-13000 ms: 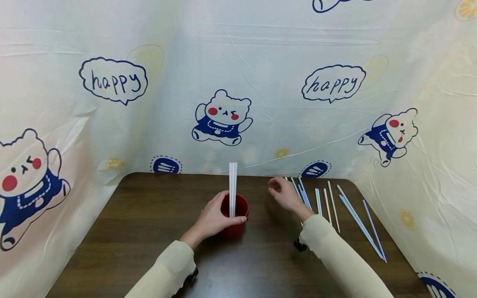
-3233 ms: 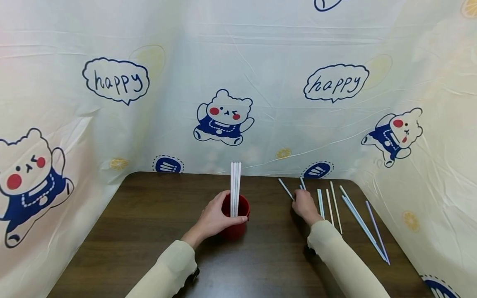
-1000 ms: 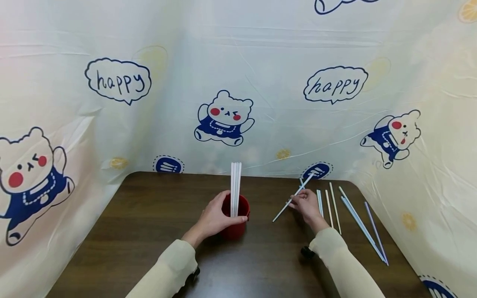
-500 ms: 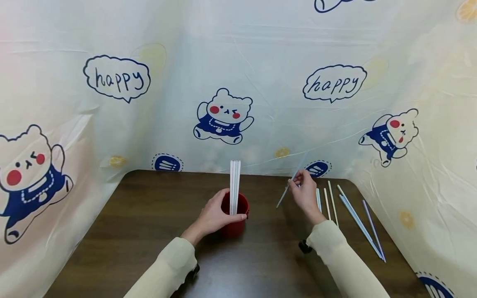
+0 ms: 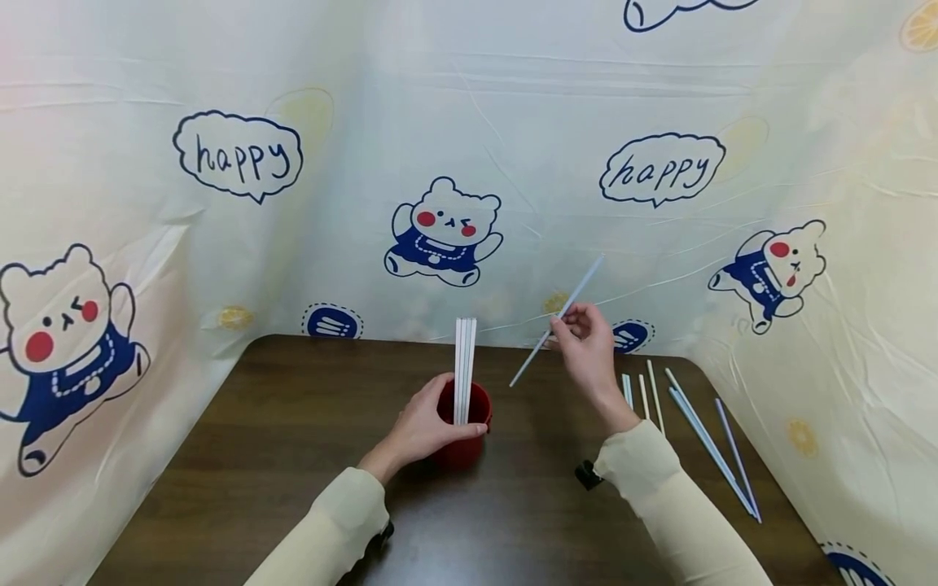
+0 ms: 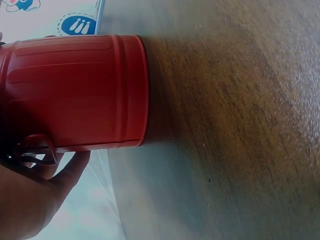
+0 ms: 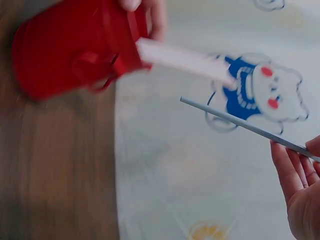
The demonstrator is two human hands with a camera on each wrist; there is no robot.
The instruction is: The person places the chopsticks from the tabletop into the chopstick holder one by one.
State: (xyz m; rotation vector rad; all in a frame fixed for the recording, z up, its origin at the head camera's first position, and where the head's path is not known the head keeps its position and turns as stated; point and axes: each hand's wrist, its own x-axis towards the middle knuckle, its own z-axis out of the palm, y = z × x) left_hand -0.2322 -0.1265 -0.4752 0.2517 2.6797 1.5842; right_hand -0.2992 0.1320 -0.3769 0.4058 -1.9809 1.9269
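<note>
The left hand (image 5: pixel 421 425) grips the red bucket (image 5: pixel 459 456) on the bench (image 5: pixel 278 456) while the right hand (image 5: pixel 589 348) pinches a tilted blue stick (image 5: pixel 582 283) in the air nearby, so the step seems a transfer, probably calling next for turning it upright over the bucket.

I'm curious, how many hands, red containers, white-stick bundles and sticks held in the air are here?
Left hand and right hand: 2
Red container: 1
Bundle of white sticks: 1
Pale blue stick held in the air: 1
Total: 5
</note>
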